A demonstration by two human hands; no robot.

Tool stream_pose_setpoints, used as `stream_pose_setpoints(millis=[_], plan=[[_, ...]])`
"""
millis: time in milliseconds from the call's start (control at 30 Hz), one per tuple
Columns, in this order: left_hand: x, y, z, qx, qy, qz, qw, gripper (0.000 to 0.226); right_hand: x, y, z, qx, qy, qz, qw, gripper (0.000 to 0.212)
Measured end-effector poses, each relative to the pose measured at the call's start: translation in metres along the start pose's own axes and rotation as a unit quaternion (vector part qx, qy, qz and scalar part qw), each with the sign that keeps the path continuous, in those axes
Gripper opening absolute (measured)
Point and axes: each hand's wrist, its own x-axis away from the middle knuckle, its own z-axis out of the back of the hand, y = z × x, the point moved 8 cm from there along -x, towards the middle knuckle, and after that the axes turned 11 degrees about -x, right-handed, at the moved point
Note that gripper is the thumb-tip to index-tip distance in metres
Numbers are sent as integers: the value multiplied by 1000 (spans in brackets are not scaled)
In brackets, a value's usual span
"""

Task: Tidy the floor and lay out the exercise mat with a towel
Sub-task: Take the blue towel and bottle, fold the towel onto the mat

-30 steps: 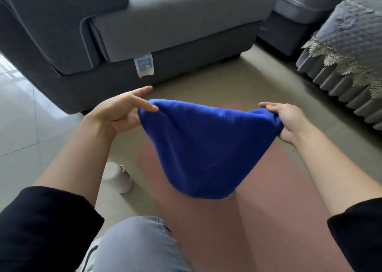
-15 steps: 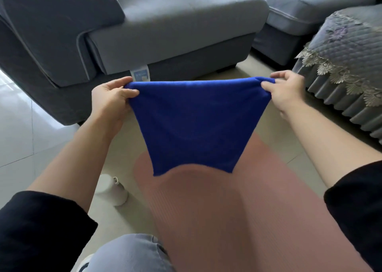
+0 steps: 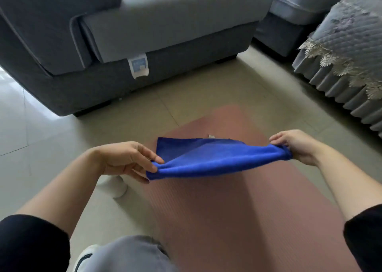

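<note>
Ahead of you the grey sofa [image 3: 165, 34] fills the far side of the floor [image 3: 41, 147], with a quilted, lace-edged cover [image 3: 347, 50] draped over furniture at the far right. The pink exercise mat [image 3: 237, 209] lies unrolled on the tiles, running from your knee toward the sofa, its far end short of the sofa base. Over the far half of the mat you hold the blue towel [image 3: 217, 158] stretched between both hands: your left hand [image 3: 126, 160] pinches the near left corner between thumb and fingers, your right hand [image 3: 295, 145] is closed on the near right corner. The towel's far edge lies on the mat while the near edge is lifted. A small white container [image 3: 113, 187] stands on the floor just beside the mat's left edge, partly hidden under your left hand.
</note>
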Motion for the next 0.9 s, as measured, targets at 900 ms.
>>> stream_pose_setpoints(millis=[900], plan=[[-117,-111,13,194,257,67,944,40,-64,139,-32,-177,207,4,962,15]])
